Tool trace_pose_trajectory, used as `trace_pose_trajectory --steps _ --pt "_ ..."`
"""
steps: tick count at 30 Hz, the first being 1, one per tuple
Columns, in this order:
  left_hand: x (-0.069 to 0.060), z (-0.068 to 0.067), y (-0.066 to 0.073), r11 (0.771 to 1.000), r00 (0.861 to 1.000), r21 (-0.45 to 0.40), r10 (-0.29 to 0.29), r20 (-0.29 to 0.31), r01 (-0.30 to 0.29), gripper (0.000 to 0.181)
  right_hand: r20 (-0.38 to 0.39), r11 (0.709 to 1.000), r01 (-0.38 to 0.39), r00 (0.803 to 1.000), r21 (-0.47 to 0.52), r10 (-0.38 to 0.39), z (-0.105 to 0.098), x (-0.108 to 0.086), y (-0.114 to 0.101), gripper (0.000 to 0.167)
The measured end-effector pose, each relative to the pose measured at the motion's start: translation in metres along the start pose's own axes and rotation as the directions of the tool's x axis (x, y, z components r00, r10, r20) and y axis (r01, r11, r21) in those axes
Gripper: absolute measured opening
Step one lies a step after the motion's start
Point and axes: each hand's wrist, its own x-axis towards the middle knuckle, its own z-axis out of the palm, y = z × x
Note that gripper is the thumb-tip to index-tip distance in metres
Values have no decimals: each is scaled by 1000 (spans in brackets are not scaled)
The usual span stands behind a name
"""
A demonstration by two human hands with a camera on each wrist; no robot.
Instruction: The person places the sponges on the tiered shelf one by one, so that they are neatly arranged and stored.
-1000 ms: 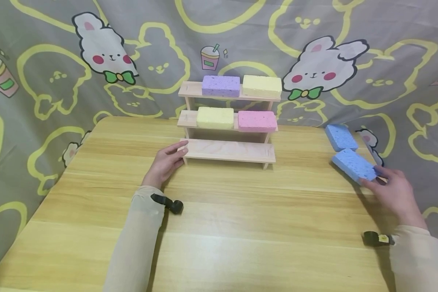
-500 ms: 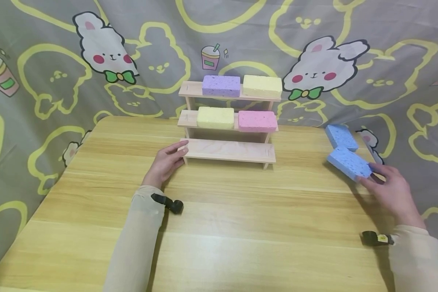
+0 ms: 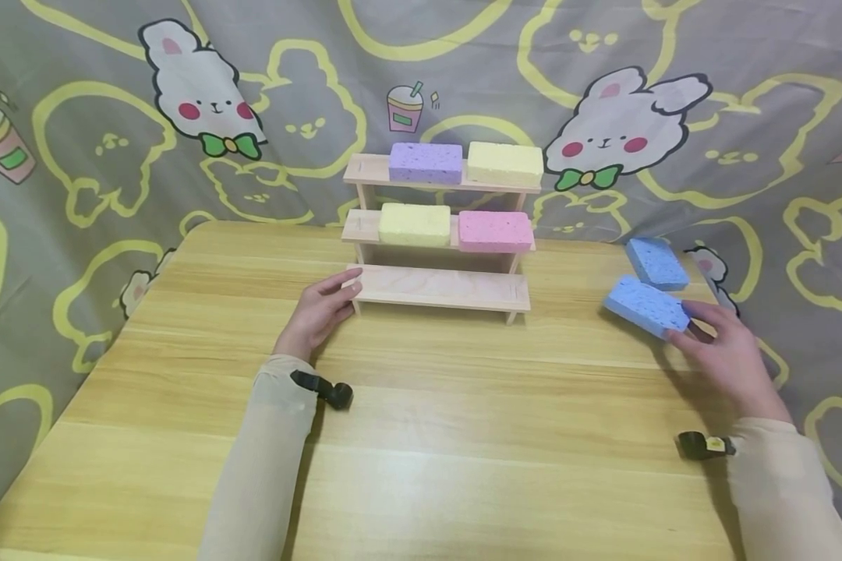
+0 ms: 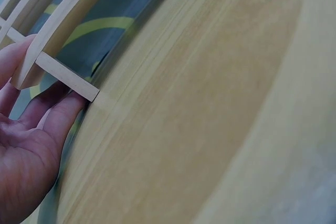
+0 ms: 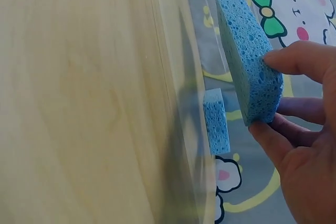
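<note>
My right hand (image 3: 733,358) pinches one end of a blue sponge (image 3: 647,305) between thumb and fingers, holding it raised over the table's right side. In the right wrist view the porous sponge (image 5: 249,56) hangs tilted in the grasp. A second blue sponge (image 3: 657,263) lies just behind it at the table's far right. My left hand (image 3: 316,312) grips the left end of the lowest step of a three-tier wooden shelf (image 3: 435,287). In the left wrist view some of its fingers (image 4: 65,111) lie against the shelf's leg (image 4: 68,77).
The top tier bears a purple sponge (image 3: 425,163) and a yellow sponge (image 3: 505,164). On the middle tier sit another yellow sponge (image 3: 414,225) and a pink sponge (image 3: 495,232). A patterned curtain (image 3: 309,86) hangs behind the wooden table (image 3: 477,436).
My right hand has carried the blue sponge left and slightly away from me, off from the right edge. The left hand and the shelf have stayed in place.
</note>
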Motion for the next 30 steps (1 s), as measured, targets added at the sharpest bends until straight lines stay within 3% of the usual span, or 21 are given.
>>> trace_pose_trajectory --steps 9,18,30 --pt "1 0 -1 1000 1000 5 8 6 -8 49 3 999 15 1000 40 -15 6 2 -5 60" --pt "1 -1 -1 1000 1000 9 10 11 -10 49 -9 993 75 997 89 -75 18 5 -7 53" --pt "-1 1 0 1000 1000 -13 17 18 -17 49 14 984 98 995 151 -101 26 8 -25 53"
